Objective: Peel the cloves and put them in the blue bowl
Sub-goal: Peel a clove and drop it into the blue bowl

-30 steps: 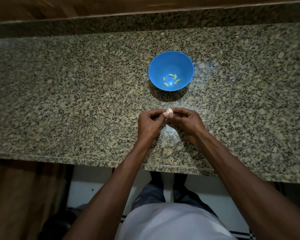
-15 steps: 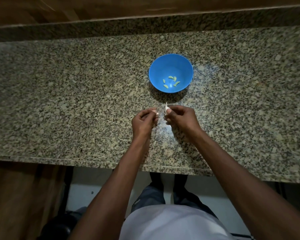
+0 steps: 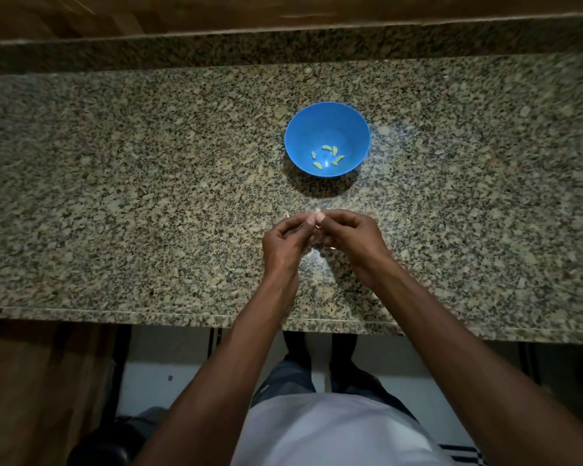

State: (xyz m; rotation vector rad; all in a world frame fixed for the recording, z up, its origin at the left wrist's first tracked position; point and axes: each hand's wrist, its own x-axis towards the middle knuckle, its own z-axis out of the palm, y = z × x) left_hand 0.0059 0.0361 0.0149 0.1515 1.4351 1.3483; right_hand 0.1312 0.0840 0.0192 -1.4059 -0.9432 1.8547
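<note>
Pale clove [image 3: 312,218], split apart half a second ago, is again pinched between left hand [image 3: 283,242] and right hand [image 3: 352,235] at frame centre, below blue bowl [image 3: 357,129]; peeling judged unfinished.

Speckled granite counter [image 3: 148,203]; blue bowl [image 3: 354,126] directly on it

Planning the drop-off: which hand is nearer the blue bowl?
Right, narrowly. The right hand sits just below the blue bowl; the left hand is below and slightly further left. Both are fingertip to fingertip.
</note>
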